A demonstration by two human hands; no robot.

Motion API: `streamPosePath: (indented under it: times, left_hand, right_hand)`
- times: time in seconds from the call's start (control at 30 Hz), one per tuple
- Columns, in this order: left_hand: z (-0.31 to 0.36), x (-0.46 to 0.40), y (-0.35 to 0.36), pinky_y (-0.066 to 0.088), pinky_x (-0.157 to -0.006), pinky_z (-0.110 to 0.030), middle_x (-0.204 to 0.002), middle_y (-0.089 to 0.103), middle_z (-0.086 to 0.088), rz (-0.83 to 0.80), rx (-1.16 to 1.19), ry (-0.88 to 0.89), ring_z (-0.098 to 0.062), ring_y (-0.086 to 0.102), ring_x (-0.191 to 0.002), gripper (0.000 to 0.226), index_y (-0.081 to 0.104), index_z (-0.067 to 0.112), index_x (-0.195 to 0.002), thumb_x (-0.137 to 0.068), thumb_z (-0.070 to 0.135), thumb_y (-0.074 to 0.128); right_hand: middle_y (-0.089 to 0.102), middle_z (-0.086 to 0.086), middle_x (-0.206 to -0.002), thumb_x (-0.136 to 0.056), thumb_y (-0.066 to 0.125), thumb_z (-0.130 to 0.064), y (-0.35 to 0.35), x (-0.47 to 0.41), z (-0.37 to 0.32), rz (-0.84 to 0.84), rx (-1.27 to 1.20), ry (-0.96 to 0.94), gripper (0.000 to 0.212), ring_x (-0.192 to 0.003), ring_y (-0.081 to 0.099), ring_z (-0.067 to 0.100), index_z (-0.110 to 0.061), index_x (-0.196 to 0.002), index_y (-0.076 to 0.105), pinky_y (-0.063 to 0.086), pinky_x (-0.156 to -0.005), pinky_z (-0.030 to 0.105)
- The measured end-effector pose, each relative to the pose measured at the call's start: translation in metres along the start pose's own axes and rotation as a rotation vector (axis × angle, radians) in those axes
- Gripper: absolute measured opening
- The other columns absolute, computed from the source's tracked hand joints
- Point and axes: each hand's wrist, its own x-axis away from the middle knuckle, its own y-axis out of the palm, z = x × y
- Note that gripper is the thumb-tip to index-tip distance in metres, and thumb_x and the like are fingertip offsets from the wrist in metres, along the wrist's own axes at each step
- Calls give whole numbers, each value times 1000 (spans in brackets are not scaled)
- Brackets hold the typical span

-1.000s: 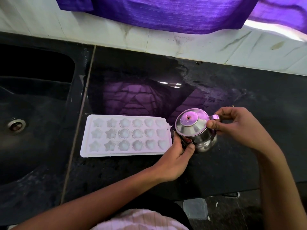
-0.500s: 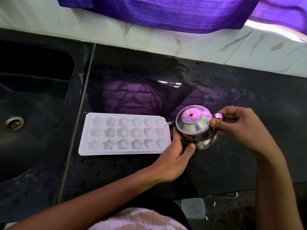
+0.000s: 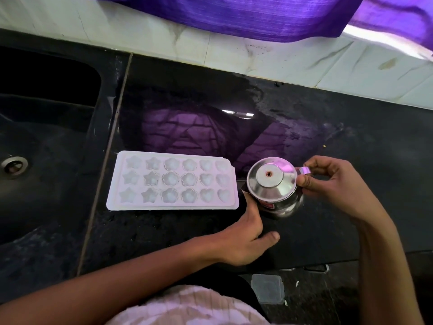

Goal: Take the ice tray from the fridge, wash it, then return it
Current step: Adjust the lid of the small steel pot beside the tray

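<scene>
The fingers of the right hand are curled in a pinch on the small flat handle at the 3 o'clock side of a steel jug, thumb against the rim of its lid just below the handle. The left hand lies low on the counter at the jug's 7 o'clock, its fingers fairly straight and reaching up beside the jug's base and spout; whether the tips touch the metal cannot be told, since the jug hides them. Its thumb is spread out toward 3 o'clock and holds nothing.

The jug stands upright on the black counter, domed lid on, with a small reddish knob at the centre of the lid and a red label low on its body.

The ice tray lies flat on the counter at the jug's 9 o'clock, just beside it, its right edge close to the spout. It is white, with three rows of six moulds: stars at its 9 o'clock end, flowers in the middle, hearts at its 3 o'clock end. Neither hand touches it.

At the tray's 9 o'clock, across a seam in the stone, a dark sink drops away, its metal drain visible. At 12 o'clock a pale tiled wall runs along the counter's back, with purple cloth hanging over it and mirrored in the wet, glossy stone
</scene>
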Motion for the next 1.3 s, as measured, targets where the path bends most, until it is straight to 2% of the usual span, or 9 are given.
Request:
streamPosePath:
  times: [0.07, 0.23, 0.37, 0.5, 0.67, 0.87, 1.07, 1.23, 1.3]
  left_hand:
    - [-1, 0, 2, 0, -121, -28, -152, -35, -2, -12, -6, -33, -5, -23, -141, 107, -46, 4, -132, -87, 39, 45]
    - [1, 2, 2, -2, -120, -26, -152, -35, -4, -9, -28, -51, -6, -24, -140, 107, -45, 3, -132, -86, 40, 44]
    - [5, 3, 2, -2, -119, -23, -152, -35, -4, -29, -22, -66, -5, -24, -139, 105, -44, 3, -132, -94, 31, 49]
    - [6, 4, 2, -2, -119, -24, -152, -35, -4, -37, -28, -73, -6, -23, -140, 102, -44, 2, -133, -97, 25, 49]
    - [3, 3, 1, 1, -120, -24, -154, -31, -3, -24, -28, -73, -6, -20, -142, 103, -42, 4, -136, -94, 32, 48]
    - [3, 3, 3, 0, -114, -16, -156, -27, -3, -5, -44, -41, -2, -17, -140, 98, -38, 5, -139, -95, 31, 46]
    - [5, 3, 5, 1, -122, -31, -158, -25, -1, 48, -53, 7, -5, -19, -145, 100, -35, 6, -141, -89, 37, 44]
    - [11, 6, 6, -5, -121, -39, -152, -38, -6, 126, -143, 70, -14, -28, -143, 99, -35, 4, -141, -89, 33, 44]
    - [15, 7, 5, -6, -121, -39, -151, -39, -7, 165, -152, 101, -15, -29, -143, 99, -35, 4, -140, -90, 30, 46]
  right_hand:
    - [71, 2, -75, -34, 75, -77, 1, 1, 0, 0, 33, 9, 73, -71, 64, 14, -16, -74, 66, 57, -68, 34]
    - [71, 6, -76, -36, 73, -78, 3, 4, -5, 11, 100, 12, 72, -71, 65, 23, -18, -74, 67, 55, -74, 52]
    - [71, 8, -76, -37, 72, -79, 2, 4, -8, 11, 137, 5, 72, -78, 66, 41, -19, -75, 67, 54, -76, 59]
    - [71, 9, -76, -36, 71, -80, 2, 5, -11, 9, 155, -1, 75, -79, 65, 43, -17, -76, 67, 53, -77, 60]
    - [72, 9, -76, -38, 71, -80, 0, 7, -14, 3, 175, -9, 73, -78, 66, 40, -18, -76, 67, 54, -77, 58]
    - [71, 10, -77, -51, 73, -59, -1, 9, -20, 15, 182, -35, 52, -79, 67, 39, -12, -75, 67, 55, -76, 54]
    - [71, 5, -78, -40, 72, -78, -6, 10, -20, 18, 160, -61, 71, -76, 68, 29, -18, -76, 67, 57, -74, 49]
    - [70, 7, -80, -39, 77, -73, -11, 8, -20, 7, 23, -73, 74, -72, 66, 12, -11, -77, 65, 59, -65, 25]
    - [70, 4, -77, -39, 79, -71, -12, 6, -19, 17, -25, -60, 70, -71, 65, 11, -12, -76, 65, 59, -66, 24]
